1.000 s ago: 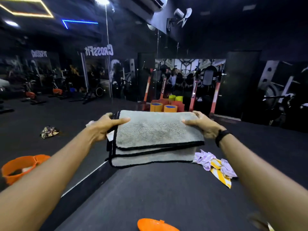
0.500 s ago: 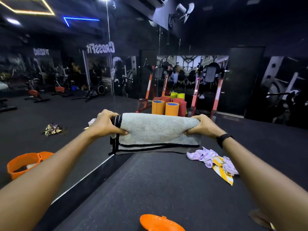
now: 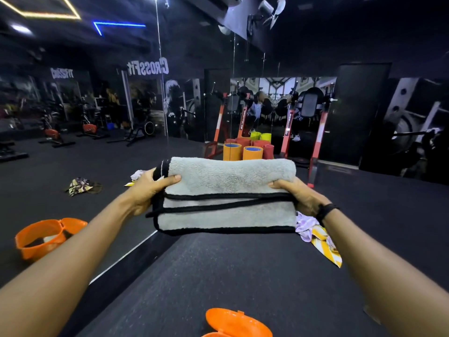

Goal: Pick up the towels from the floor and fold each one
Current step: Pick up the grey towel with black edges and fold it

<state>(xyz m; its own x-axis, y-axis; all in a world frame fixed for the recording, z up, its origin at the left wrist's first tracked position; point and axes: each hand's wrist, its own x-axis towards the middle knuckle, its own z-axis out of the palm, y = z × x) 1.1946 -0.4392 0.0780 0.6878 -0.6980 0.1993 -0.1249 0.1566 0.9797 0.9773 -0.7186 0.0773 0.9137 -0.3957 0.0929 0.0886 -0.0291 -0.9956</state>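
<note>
Towel: grey towel [image 3: 228, 195], folded, spans between both hands above the floor.
Left hand [image 3: 148, 188]: grip closed on its left end.
Right hand [image 3: 300, 197]: grip closed on its right end.

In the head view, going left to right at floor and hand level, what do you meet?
orange basket → patterned cloth → left hand → grey towel → right hand → lilac and yellow striped cloths

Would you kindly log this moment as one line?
hands: left, right grip grey towel ends | towel: folded | pending: striped towel
</note>
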